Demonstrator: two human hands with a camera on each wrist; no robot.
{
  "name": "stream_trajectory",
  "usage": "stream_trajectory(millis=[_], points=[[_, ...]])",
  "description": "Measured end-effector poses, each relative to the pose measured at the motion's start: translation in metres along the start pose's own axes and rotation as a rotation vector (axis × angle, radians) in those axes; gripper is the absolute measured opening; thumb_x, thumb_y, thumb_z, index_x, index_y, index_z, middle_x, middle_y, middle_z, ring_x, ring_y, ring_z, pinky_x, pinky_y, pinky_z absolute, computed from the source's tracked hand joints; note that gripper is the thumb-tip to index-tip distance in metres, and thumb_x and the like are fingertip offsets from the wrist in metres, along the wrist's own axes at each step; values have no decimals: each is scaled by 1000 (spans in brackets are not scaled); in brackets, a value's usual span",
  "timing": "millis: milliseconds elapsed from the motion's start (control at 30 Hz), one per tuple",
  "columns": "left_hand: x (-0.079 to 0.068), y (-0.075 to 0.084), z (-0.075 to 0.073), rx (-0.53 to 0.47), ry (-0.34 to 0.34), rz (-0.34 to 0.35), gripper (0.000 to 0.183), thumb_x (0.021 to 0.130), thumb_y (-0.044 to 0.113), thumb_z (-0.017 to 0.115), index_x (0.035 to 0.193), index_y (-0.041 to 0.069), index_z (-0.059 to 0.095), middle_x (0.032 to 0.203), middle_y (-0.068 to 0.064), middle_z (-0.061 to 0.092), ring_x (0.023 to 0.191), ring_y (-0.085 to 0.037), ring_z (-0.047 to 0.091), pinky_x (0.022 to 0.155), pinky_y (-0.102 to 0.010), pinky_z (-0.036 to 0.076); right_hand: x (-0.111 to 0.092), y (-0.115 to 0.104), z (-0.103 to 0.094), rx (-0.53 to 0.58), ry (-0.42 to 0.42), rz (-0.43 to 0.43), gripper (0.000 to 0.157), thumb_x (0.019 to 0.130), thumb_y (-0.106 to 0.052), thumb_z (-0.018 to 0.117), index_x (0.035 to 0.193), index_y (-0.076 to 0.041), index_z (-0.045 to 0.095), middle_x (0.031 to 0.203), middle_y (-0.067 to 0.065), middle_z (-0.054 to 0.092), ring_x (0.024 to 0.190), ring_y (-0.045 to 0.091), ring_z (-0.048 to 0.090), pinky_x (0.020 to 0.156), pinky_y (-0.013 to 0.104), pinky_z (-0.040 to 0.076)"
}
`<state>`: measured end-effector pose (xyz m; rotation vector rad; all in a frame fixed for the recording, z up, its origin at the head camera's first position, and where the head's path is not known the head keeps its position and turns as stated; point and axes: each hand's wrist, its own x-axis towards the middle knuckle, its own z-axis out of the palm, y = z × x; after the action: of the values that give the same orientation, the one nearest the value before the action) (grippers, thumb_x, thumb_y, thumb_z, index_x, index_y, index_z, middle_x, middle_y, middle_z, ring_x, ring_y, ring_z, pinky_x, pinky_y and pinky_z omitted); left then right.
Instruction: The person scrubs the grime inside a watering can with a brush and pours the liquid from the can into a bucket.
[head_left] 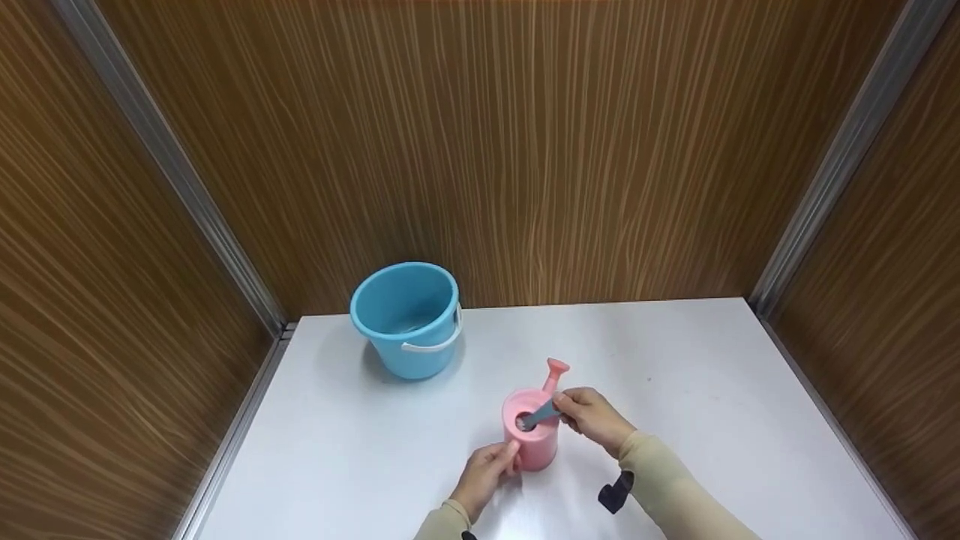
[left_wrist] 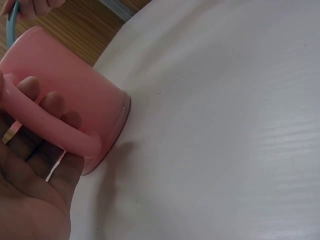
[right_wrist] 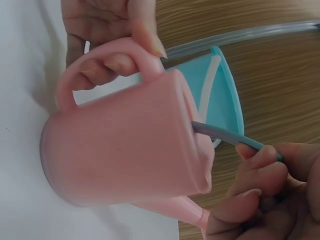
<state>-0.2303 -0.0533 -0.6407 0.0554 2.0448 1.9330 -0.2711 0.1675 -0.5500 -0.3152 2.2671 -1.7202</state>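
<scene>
A pink watering can [head_left: 537, 450] stands upright on the white table, its spout [head_left: 554, 373] pointing away from me. My left hand [head_left: 484, 475] grips its handle; in the left wrist view, several fingers [left_wrist: 52, 104] pass through the loop. My right hand [head_left: 592, 418] pinches the end of a slim blue-grey tool [head_left: 545, 412] between thumb and fingers. This tool slants into the round opening in the can's top. In the right wrist view the tool [right_wrist: 225, 135] looks thin and slightly curved, and its lower end is hidden inside the can.
Behind the can to the left stands a light blue bucket [head_left: 412, 356] with a white handle [head_left: 435, 346] hanging down its side. Brown wood-grain panels [head_left: 510, 150] with grey metal corner strips enclose the white table [head_left: 690, 367] at the back and both sides.
</scene>
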Motion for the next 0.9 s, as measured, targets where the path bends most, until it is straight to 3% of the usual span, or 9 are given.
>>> stream_trajectory(millis=[133, 300, 500, 900], points=[[-2, 1, 2, -7, 2, 5, 61, 93, 54, 51, 80, -5, 56, 84, -2, 61, 81, -19, 53, 76, -37, 43, 2, 1, 12, -92, 3, -37, 33, 102, -19, 48, 87, 6, 64, 65, -2, 48, 59, 9, 42, 54, 23, 35], [-4, 1, 7, -12, -6, 4, 64, 94, 53, 52, 84, -10, 55, 87, -4, 62, 82, -18, 55, 79, -37, 43, 2, 4, 19, -157, 36, -50, 31, 100, -20, 51, 85, 3, 65, 64, -2, 48, 59, 10, 41, 54, 25, 34], [-4, 0, 9, -19, -5, 28, 63, 95, 50, 52, 81, -12, 54, 86, -1, 62, 86, -22, 57, 82, -39, 44, 2, 8, 16, -111, 18, -15, 35, 100, -26, 52, 86, 3, 65, 63, -2, 47, 58, 10, 41, 53, 24, 35], [-5, 1, 8, -19, -4, -1, 66, 94, 52, 52, 84, -13, 54, 88, -1, 64, 86, -23, 57, 80, -38, 44, -2, 11, 10, 57, -3, 7, 37, 102, -24, 49, 94, 10, 63, 62, -2, 45, 56, 11, 39, 52, 23, 33]])
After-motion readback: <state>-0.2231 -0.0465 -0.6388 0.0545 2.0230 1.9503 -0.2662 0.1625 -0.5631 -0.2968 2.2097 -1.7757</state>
